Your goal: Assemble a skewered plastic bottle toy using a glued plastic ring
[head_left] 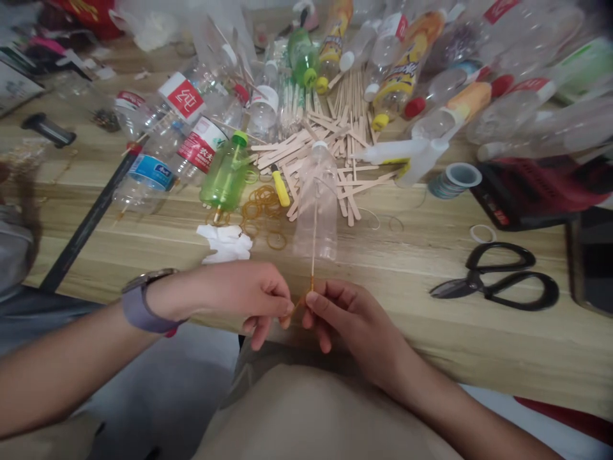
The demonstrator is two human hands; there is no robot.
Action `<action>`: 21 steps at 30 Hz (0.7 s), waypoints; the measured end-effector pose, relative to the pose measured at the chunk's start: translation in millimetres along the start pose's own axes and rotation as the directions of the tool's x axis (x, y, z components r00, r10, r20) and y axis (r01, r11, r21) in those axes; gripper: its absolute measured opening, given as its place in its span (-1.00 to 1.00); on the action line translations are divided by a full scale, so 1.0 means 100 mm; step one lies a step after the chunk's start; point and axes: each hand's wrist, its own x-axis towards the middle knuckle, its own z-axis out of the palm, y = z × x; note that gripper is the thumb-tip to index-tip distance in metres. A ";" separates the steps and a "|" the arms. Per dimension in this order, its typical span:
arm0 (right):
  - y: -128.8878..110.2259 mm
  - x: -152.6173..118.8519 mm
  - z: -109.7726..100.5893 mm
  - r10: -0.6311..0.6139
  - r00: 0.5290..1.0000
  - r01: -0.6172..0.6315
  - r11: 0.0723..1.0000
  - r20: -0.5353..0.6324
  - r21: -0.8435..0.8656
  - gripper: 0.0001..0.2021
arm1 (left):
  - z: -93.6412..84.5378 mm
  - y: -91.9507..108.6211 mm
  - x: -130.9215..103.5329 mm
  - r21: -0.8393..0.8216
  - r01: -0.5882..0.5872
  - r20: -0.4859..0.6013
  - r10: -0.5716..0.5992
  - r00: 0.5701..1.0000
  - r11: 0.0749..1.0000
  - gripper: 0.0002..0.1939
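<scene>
A clear plastic bottle [316, 217] lies on the wooden table, its white cap pointing away from me, with a thin wooden stick [314, 249] running along it and out past its near end. My right hand [354, 319] pinches the near end of the stick, where an orange rubber band [299, 305] is wound. The band stretches leftward to my left hand [268, 300], whose thumb and finger are closed on it. Left of the bottle lie loose rubber bands [263, 207] and a crumpled white tissue [225, 243].
Black scissors [479, 281] lie at the right, near a spool [454, 180] and a dark red box [541, 185]. Wooden sticks [330, 134] and many bottles cover the far side. A green bottle [227, 172] and a long black bar [90, 223] are at the left.
</scene>
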 end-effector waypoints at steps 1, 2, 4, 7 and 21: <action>0.01 0.00 -0.01 0.005 1.000 -0.005 1.000 0.007 -0.009 -0.67 | -0.03 0.07 0.01 0.110 0.011 0.002 -0.011 1.000 0.994 -0.76; 0.01 0.00 -0.01 0.009 1.000 -0.009 1.000 0.012 -0.013 -0.66 | -0.04 0.12 0.02 0.203 0.023 -0.014 -0.021 1.000 0.979 -0.75; 0.00 -0.01 -0.02 0.016 1.000 -0.016 1.000 0.012 0.007 -0.66 | -0.06 0.20 0.04 0.313 0.039 -0.075 -0.016 0.997 0.949 -0.72; -0.01 -0.01 -0.04 0.039 0.999 -0.039 0.993 0.004 0.110 -0.64 | -0.03 0.17 0.09 0.266 -0.035 -0.146 0.077 0.986 0.963 -0.73; 0.01 0.04 -0.04 0.124 0.990 -0.102 0.959 -0.068 0.263 -0.48 | 0.38 -0.05 0.19 -0.197 -0.345 -0.522 0.200 0.829 0.918 -0.78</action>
